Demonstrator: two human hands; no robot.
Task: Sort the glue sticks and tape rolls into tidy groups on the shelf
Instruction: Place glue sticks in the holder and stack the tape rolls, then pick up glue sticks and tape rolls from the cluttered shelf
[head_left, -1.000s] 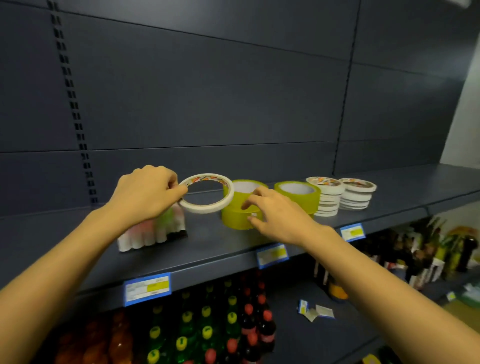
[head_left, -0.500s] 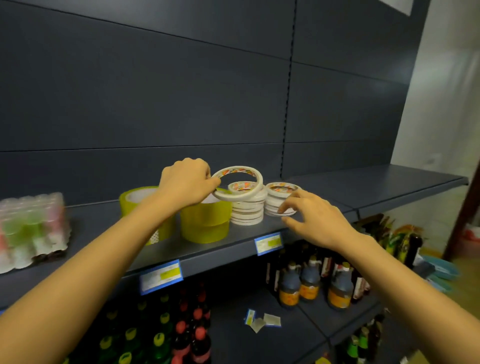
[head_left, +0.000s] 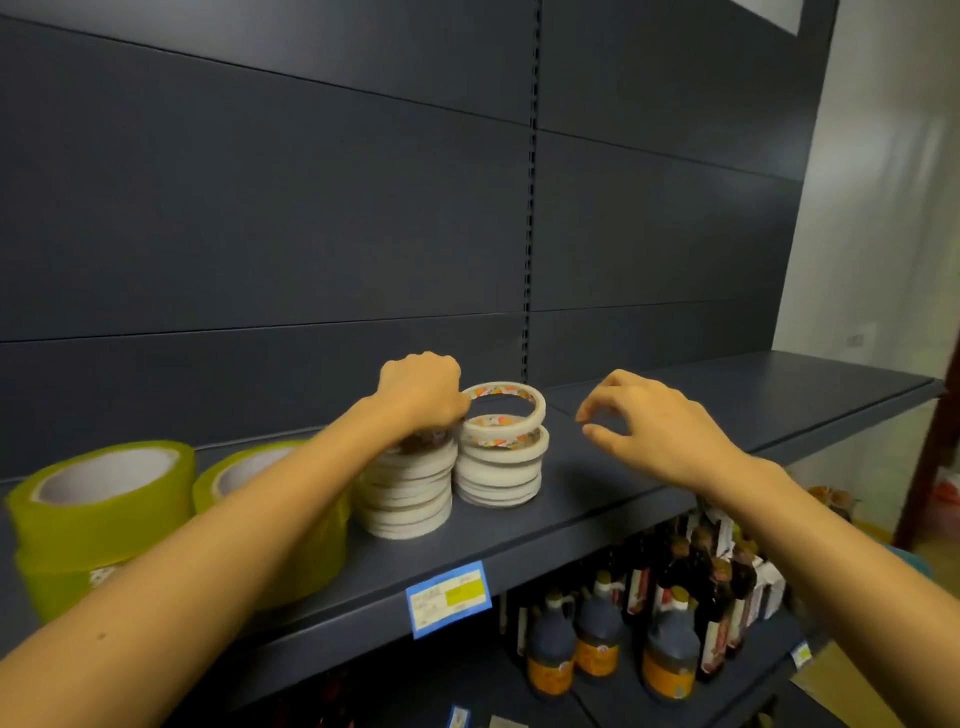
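Note:
My left hand (head_left: 420, 387) pinches a thin white tape roll (head_left: 511, 410) by its left rim and holds it tilted on top of the right stack of white tape rolls (head_left: 498, 475). A second white stack (head_left: 408, 493) stands just left of it, partly behind my left wrist. Two wide yellow-green tape rolls (head_left: 98, 499) sit further left on the dark shelf (head_left: 597, 499). My right hand (head_left: 649, 421) hovers to the right of the stacks with loosely curled fingers, holding nothing. No glue sticks are in view.
The shelf runs on bare to the right up to its end (head_left: 883, 384). A blue price label (head_left: 449, 597) hangs on its front edge. Dark sauce bottles (head_left: 602, 639) stand on the shelf below. A dark back panel rises behind.
My left hand has carried the thin white roll rightward past the yellow rolls onto the right white stack. My right hand has left the stack and moved right. The view has swung right; the glue sticks are out of frame.

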